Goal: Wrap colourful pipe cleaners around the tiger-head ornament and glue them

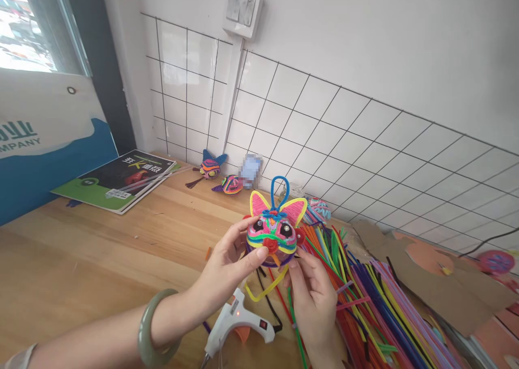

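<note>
Between my hands is a colourful pipe-cleaner animal head (272, 231) with pink ears edged in yellow, dark eyes, a red nose and a blue loop on top. My left hand (231, 255), with a green bangle on its wrist, grips the head's left side, thumb near the nose. At the lower right, my right hand (312, 293) has its fingers pinched at the head's underside by a yellow pipe cleaner (267, 290). That yellow strip bends below the head; its far end is hidden by the fingers. A white glue gun (239, 323) with a lit orange light lies below my hands.
Many loose pipe cleaners (377, 298) spread over the right side, beside brown cardboard (430, 282). Along the wall stand finished pipe-cleaner pieces, including a blue-eared head (211, 166). Booklets (121, 179) lie at the left on the wooden table (121, 255). A wire grid (308, 120) backs the table.
</note>
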Demonstrator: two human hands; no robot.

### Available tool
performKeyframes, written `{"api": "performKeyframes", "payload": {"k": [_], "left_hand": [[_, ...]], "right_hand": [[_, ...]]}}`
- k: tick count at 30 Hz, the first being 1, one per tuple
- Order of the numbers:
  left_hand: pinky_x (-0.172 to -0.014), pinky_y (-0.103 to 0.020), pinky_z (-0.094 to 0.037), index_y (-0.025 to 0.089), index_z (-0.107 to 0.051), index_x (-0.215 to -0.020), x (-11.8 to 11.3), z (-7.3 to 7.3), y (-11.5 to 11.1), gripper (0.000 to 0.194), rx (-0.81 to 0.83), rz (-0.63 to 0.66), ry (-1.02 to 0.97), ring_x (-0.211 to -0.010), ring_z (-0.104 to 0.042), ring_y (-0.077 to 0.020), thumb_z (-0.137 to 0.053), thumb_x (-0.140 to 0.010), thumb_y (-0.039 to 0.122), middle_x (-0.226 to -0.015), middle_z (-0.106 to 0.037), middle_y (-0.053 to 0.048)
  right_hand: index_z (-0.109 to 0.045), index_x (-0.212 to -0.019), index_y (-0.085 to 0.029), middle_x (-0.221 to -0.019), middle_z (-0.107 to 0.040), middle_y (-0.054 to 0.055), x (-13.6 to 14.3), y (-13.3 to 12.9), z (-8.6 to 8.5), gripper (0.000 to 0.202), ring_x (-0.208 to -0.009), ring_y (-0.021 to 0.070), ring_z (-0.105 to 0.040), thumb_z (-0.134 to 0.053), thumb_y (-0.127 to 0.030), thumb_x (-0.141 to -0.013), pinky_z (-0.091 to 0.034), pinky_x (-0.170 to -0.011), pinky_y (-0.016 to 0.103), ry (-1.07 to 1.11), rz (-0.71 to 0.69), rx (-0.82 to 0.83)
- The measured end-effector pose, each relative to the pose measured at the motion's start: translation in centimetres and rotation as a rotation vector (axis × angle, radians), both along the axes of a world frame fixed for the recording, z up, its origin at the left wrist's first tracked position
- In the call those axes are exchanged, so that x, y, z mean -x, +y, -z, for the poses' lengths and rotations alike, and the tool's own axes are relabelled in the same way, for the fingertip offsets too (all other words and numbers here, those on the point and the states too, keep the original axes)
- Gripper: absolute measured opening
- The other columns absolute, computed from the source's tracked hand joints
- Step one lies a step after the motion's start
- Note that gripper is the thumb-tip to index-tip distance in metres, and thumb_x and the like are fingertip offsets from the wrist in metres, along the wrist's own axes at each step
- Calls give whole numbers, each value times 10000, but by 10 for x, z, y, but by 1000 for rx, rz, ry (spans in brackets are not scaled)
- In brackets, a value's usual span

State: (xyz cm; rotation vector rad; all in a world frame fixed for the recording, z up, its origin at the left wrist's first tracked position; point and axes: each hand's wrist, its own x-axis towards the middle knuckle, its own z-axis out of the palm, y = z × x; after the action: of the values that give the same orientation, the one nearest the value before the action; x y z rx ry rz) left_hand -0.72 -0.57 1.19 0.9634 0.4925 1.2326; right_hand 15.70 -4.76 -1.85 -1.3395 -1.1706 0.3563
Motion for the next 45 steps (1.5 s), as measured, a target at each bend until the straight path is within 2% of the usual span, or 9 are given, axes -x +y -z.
{"api": "performKeyframes", "payload": {"k": [4,9,17,22,33,36,39,42,45], "left_hand": [[-909,-317,-532,247,-671,-1164,2,-7,-1,326,35,-44,22,-1097,-641,-220,-710,-850,326,-1181,-711,-65],[-947,-324,-516,269,-673,-1207,2,-2,1,344,47,-71,52,-1114,-637,-218,-681,-871,346,-1256,-688,-53],[-905,-337,-533,246,-705,-1134,0,-7,0,357,70,-80,11,-1076,-649,-241,-769,-791,318,-1141,-730,-57],[-886,-342,-549,231,-717,-1100,0,-9,0,354,59,-75,-6,-1017,-671,-236,-794,-762,305,-1073,-749,-62],[-996,-378,-498,239,-674,-1214,3,-2,0,382,93,-44,36,-1207,-604,-272,-670,-869,403,-1314,-659,-77],[-971,-364,-500,240,-633,-1250,3,1,1,413,95,-13,19,-1176,-620,-260,-654,-879,420,-1312,-656,-85],[-932,-337,-506,239,-609,-1226,2,2,1,412,56,-1,10,-1138,-628,-243,-675,-863,421,-1284,-660,-88],[-891,-334,-518,235,-573,-1180,1,3,1,484,46,-5,-14,-1097,-635,-245,-776,-771,394,-1211,-672,-86],[-882,-339,-521,235,-525,-1173,-1,3,1,605,87,-2,-24,-1087,-638,-253,-854,-675,334,-1179,-673,-79]], "right_hand": [[-704,-1016,-172,-919,-760,116,1,0,0,264,-746,210,-728,-662,-377,-854,-596,-589,281,-16,13,-3],[-700,-1016,-169,-798,-744,79,3,0,-2,259,-624,177,-697,-656,-372,-861,-569,-507,248,0,-10,-3],[-701,-1029,-172,-929,-766,106,1,0,3,266,-777,207,-734,-656,-374,-862,-606,-661,295,-10,-4,9],[-699,-1035,-164,-951,-766,125,3,0,1,286,-803,229,-737,-659,-384,-857,-598,-610,292,4,18,15],[-683,-1055,-167,-900,-755,112,1,-1,0,285,-608,174,-690,-661,-374,-859,-571,-523,268,31,8,-2],[-688,-1046,-177,-842,-755,84,2,-3,-2,250,-546,154,-666,-643,-354,-875,-562,-493,257,-33,4,-17],[-695,-1038,-191,-877,-768,84,3,-5,-2,196,-654,183,-718,-619,-301,-895,-591,-559,274,-157,4,-62],[-692,-1065,-208,-946,-770,79,5,-7,-1,185,-790,204,-744,-596,-216,-907,-611,-644,291,-304,-20,-137],[-673,-1111,-224,-956,-767,63,9,-10,-2,250,-808,190,-742,-584,-123,-901,-610,-695,289,-473,-55,-244]]}}
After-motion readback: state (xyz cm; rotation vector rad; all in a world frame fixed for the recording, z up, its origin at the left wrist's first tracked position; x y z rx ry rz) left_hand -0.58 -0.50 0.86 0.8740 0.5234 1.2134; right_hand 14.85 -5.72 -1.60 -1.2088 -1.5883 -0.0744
